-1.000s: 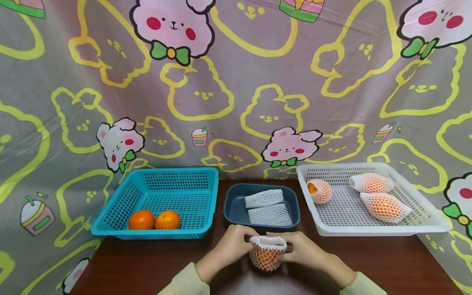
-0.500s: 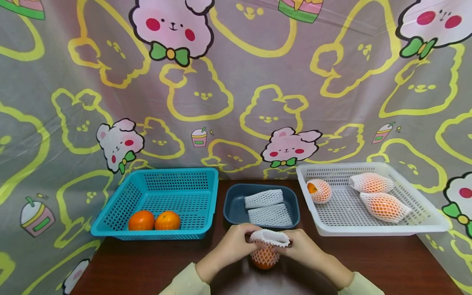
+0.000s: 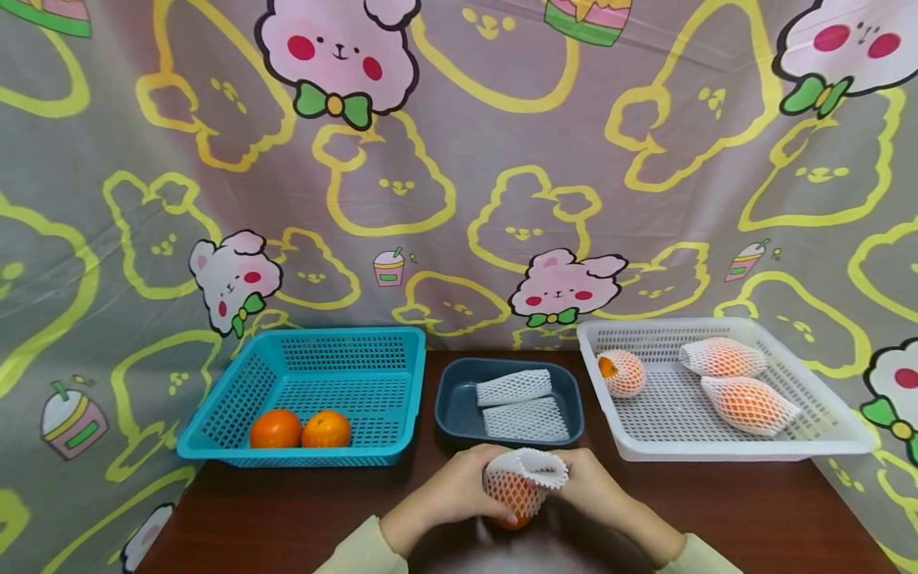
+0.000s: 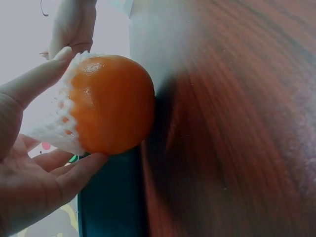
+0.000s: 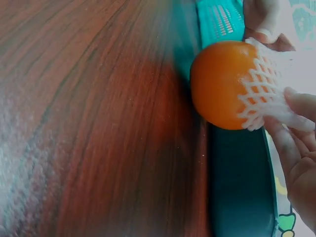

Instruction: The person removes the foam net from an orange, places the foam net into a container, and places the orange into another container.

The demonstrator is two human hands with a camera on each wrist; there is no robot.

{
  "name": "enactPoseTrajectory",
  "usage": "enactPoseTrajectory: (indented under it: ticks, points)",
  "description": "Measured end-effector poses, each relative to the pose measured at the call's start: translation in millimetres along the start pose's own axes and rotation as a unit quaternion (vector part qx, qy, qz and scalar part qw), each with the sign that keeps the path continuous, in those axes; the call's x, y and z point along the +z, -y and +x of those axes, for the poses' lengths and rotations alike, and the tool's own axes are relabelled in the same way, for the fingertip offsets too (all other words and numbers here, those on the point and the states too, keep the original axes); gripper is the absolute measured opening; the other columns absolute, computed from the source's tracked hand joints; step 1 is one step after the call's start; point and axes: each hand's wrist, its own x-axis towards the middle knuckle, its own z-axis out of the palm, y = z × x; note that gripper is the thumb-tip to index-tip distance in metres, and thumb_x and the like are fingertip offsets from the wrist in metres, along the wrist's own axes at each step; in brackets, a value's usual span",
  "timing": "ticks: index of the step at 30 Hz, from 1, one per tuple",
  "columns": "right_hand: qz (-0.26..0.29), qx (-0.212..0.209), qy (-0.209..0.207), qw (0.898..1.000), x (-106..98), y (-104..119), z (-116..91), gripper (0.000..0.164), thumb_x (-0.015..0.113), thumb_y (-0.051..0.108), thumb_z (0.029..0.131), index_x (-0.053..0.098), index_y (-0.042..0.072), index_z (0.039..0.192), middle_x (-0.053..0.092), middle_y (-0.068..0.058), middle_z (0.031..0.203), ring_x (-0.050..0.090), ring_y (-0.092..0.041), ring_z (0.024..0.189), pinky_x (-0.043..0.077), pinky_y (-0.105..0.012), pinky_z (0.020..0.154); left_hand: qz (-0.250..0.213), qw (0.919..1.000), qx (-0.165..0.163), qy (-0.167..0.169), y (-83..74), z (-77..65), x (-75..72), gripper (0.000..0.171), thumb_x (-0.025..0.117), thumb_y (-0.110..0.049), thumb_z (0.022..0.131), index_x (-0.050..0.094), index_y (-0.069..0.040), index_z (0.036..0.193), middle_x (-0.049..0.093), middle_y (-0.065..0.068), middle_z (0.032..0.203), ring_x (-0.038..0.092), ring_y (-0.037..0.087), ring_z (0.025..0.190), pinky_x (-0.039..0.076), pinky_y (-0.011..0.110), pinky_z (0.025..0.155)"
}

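Note:
Between my two hands is an orange (image 4: 116, 106) partly inside a white foam net sleeve (image 3: 518, 486). Its bare lower end shows in both wrist views, while the sleeve covers the rest and gapes at the top. My left hand (image 3: 459, 490) grips the covered fruit from the side, thumb across the front and fingers behind. On the other side my right hand (image 3: 586, 485) pinches the sleeve near its loose upper end. In the right wrist view, thumb and forefinger close on the netting (image 5: 264, 91). The fruit is held low over the table, in front of the dark blue tray (image 3: 448, 430).
Two bare oranges (image 3: 276, 429) lie in the teal basket (image 3: 301, 458) at left. The dark tray holds two flat foam sleeves (image 3: 523, 418). At right, a white basket (image 3: 731, 448) holds three netted fruits (image 3: 749, 405). Behind everything hangs a patterned cloth (image 3: 459, 199).
The sleeve's opening has widened and tipped toward the right. My left thumb has moved down over the front of the netting, and my right hand has shifted to the sleeve's upper end.

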Motion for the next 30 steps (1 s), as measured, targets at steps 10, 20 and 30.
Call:
enactPoseTrajectory:
  ticks: [10, 20, 30]
  points:
    - [0.018, 0.007, -0.022, 1.000, -4.1, 4.0, 3.9, 0.021, 0.083, 0.009, 0.086, 0.076, -0.005, 0.100, 0.076, -0.009, 0.091, 0.064, -0.003, 0.081, 0.056, -0.027, 0.067, 0.010, 0.9998, 0.007, 0.014, 4.2, 1.1, 6.0, 0.070, 0.102, -0.020, 0.058, 0.069, -0.017, 0.120, 0.067, -0.013, 0.105, 0.059, 0.001, 0.096, 0.050, 0.024, 0.089]
    - [0.000, -0.009, -0.064, 0.998, -18.2, 20.9, 19.5, 0.024, 0.083, 0.008, 0.086, 0.076, -0.002, 0.107, 0.075, -0.008, 0.102, 0.066, -0.007, 0.088, 0.058, -0.027, 0.075, -0.013, 0.9994, -0.029, 0.011, 3.4, 0.3, 3.6, 0.062, 0.101, -0.024, 0.062, 0.071, -0.015, 0.116, 0.067, -0.012, 0.101, 0.059, 0.003, 0.089, 0.050, 0.026, 0.087]
    - [-0.103, -0.139, -0.199, 0.965, -34.0, 9.6, 42.8, 0.032, 0.078, -0.019, 0.075, 0.078, 0.001, 0.100, 0.063, -0.001, 0.095, 0.052, -0.009, 0.075, 0.045, -0.020, 0.060, 0.003, 0.9981, -0.041, 0.045, 5.4, 1.3, 0.7, 0.066, 0.096, -0.028, 0.071, 0.070, -0.016, 0.130, 0.066, -0.007, 0.122, 0.056, 0.009, 0.106, 0.049, 0.030, 0.094]
